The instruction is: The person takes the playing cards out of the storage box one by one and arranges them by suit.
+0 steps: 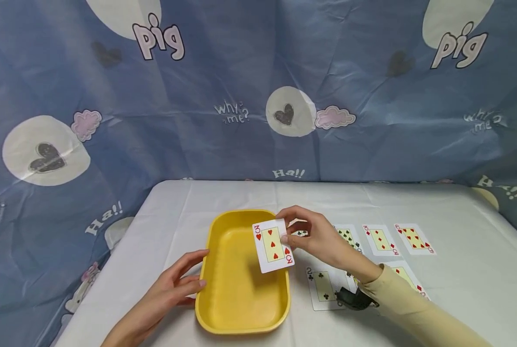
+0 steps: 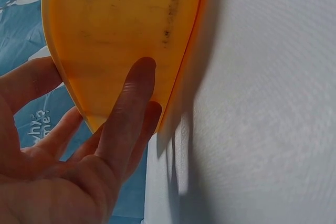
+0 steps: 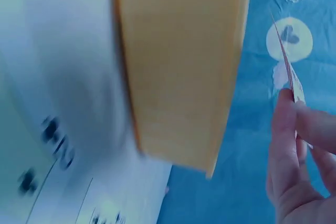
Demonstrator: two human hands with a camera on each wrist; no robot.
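A yellow tray (image 1: 243,330) stands upright on the white table. My left hand (image 1: 171,284) is at its left side, fingertips touching the rim and, in the left wrist view, the outer wall. Over the tray's right part, my right hand (image 1: 316,236) pinches a three of hearts playing card (image 1: 272,246) by its right edge. The card's face shows in the head view. In the right wrist view, the card (image 3: 291,72) is seen nearly edge-on between thumb and fingers, apart from the tray wall (image 3: 181,66).
Several face-up cards lie right of the tray: a two of clubs (image 1: 323,289), a red diamond card (image 1: 380,240), a red card (image 1: 415,238) and a black card (image 1: 348,236). The right forearm partly covers some. A patterned blue cloth (image 1: 241,149) hangs behind the table.
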